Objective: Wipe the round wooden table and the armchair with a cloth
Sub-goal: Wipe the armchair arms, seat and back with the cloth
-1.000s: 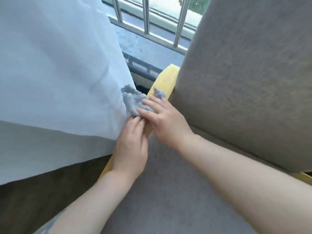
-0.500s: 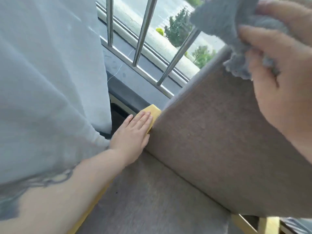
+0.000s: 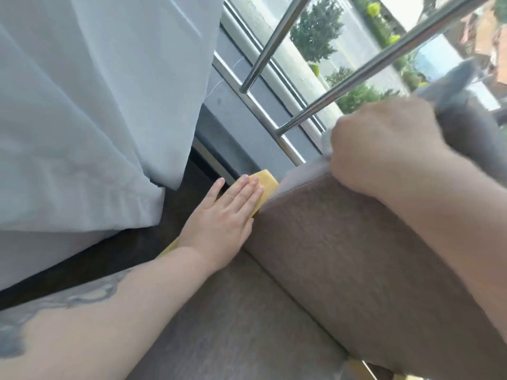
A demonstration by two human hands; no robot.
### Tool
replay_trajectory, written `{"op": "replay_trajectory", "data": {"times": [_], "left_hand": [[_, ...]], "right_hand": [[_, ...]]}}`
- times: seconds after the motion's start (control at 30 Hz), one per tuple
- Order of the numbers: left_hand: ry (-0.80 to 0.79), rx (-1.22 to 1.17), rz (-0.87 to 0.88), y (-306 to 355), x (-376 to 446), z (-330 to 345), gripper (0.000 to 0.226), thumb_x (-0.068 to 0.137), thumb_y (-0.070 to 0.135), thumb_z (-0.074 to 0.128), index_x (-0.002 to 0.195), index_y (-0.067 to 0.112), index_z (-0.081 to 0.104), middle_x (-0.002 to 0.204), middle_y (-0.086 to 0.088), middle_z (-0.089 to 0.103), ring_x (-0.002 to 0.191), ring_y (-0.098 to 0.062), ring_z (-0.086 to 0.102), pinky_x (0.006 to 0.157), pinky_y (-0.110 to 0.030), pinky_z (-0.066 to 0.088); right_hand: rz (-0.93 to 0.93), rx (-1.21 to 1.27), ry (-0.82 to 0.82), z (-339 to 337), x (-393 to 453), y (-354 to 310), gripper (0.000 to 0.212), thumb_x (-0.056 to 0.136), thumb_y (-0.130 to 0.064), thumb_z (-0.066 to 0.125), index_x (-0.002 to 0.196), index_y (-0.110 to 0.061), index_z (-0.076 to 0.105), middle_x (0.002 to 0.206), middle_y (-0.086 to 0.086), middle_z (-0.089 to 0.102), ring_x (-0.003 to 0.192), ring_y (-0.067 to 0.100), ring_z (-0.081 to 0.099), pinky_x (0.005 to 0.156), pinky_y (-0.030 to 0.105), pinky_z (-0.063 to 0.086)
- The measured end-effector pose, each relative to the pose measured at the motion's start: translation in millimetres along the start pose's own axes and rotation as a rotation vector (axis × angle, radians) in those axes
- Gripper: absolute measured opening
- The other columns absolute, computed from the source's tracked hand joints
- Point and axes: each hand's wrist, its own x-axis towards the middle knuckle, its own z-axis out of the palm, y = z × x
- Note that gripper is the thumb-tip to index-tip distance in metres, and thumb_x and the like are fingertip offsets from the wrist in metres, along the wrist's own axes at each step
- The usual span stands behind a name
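Observation:
The armchair has a grey-brown fabric backrest [image 3: 343,242], a matching seat cushion [image 3: 247,325] and a yellow wooden armrest [image 3: 264,180]. My left hand [image 3: 222,223] lies flat on the armrest, fingers together and stretched out, holding nothing. My right hand [image 3: 384,144] is clenched at the top edge of the backrest. A grey cloth [image 3: 463,111] sticks out blurred behind its knuckles, held in that fist. The round wooden table is not in view.
A white curtain [image 3: 90,111] hangs at the left, close to the armrest. Behind the chair stands a window with slanted metal bars [image 3: 277,39] and a grey sill [image 3: 233,133]. Dark floor [image 3: 115,250] shows under the curtain.
My right hand has dropped with the cloth from above the backrest onto its top edge. The left hand stays flat on the armrest. The view has shifted closer to the window.

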Motion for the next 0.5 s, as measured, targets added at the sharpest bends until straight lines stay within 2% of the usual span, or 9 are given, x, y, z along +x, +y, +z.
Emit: {"op": "replay_trajectory", "data": {"times": [0.07,0.1,0.17,0.2,0.27,0.33,0.4,0.43,0.5], "left_hand": [[0.024,-0.017,-0.019,0,-1,1,0.060,0.098,0.036,0.015,0.152,0.013,0.022,0.159,-0.003,0.017,0.148,-0.018,0.014,0.119,-0.044,0.013],[0.023,-0.026,-0.024,0,-2,1,0.060,0.098,0.037,0.014,0.153,0.013,0.019,0.160,-0.003,0.015,0.148,-0.018,0.011,0.119,-0.044,0.012],[0.038,-0.033,-0.026,0,-2,1,0.061,0.098,0.038,0.008,0.154,0.012,0.007,0.161,-0.004,0.003,0.149,-0.019,0.002,0.120,-0.044,0.007],[0.051,-0.024,-0.022,1,-2,1,0.060,0.098,0.037,0.003,0.153,0.012,-0.001,0.161,-0.004,-0.006,0.149,-0.019,-0.005,0.120,-0.043,0.003],[0.051,-0.006,-0.008,1,-4,0,0.059,0.099,0.037,-0.001,0.152,0.012,-0.012,0.158,-0.004,-0.019,0.147,-0.020,-0.015,0.120,-0.043,-0.002],[0.075,-0.024,-0.008,0,-4,0,0.059,0.100,0.036,0.004,0.153,0.011,-0.006,0.160,-0.005,-0.013,0.148,-0.020,-0.009,0.121,-0.043,0.002],[0.078,-0.040,-0.025,0,-4,2,0.061,0.099,0.037,0.012,0.154,0.010,0.009,0.161,-0.005,0.001,0.149,-0.021,0.003,0.120,-0.044,0.011],[0.072,-0.048,-0.025,0,-3,2,0.061,0.099,0.037,0.015,0.153,0.010,0.014,0.161,-0.005,0.006,0.149,-0.021,0.007,0.119,-0.044,0.013],[0.072,-0.043,-0.015,0,-2,2,0.061,0.099,0.037,0.017,0.153,0.010,0.016,0.161,-0.006,0.008,0.149,-0.021,0.008,0.119,-0.044,0.014]], "right_hand": [[-0.128,-0.025,-0.105,22,14,-25,0.018,0.092,-0.023,0.045,0.099,-0.023,0.061,0.086,0.000,0.057,0.088,0.025,0.054,0.057,0.026,0.030],[-0.164,0.004,-0.176,26,20,-26,0.021,0.093,-0.026,0.043,0.103,-0.022,0.062,0.093,0.000,0.059,0.091,0.026,0.056,0.059,0.026,0.033],[-0.124,0.006,-0.326,14,32,-3,0.034,0.095,-0.037,0.038,0.113,-0.023,0.063,0.104,0.003,0.061,0.097,0.028,0.056,0.073,0.031,0.047],[-0.084,-0.009,-0.341,6,38,10,0.039,0.095,-0.040,0.035,0.116,-0.022,0.062,0.111,0.005,0.061,0.100,0.029,0.056,0.082,0.034,0.048],[0.019,-0.101,-0.282,3,41,16,0.037,0.096,-0.037,0.033,0.116,-0.020,0.060,0.104,0.005,0.060,0.096,0.028,0.056,0.079,0.035,0.048],[-0.088,-0.154,-0.263,19,38,-20,0.030,0.096,-0.032,0.037,0.116,-0.022,0.057,0.099,0.001,0.058,0.094,0.026,0.055,0.068,0.029,0.039],[-0.250,-0.123,-0.320,40,37,-55,0.032,0.095,-0.031,0.043,0.123,-0.021,0.055,0.122,0.000,0.057,0.113,0.024,0.054,0.073,0.029,0.036],[-0.264,-0.109,-0.361,40,39,-56,0.030,0.096,-0.031,0.043,0.122,-0.021,0.055,0.122,0.000,0.057,0.117,0.024,0.053,0.078,0.031,0.038],[-0.195,-0.078,-0.379,22,50,-23,0.025,0.100,-0.032,0.039,0.116,-0.022,0.056,0.104,0.003,0.056,0.117,0.027,0.051,0.090,0.038,0.041]]}}
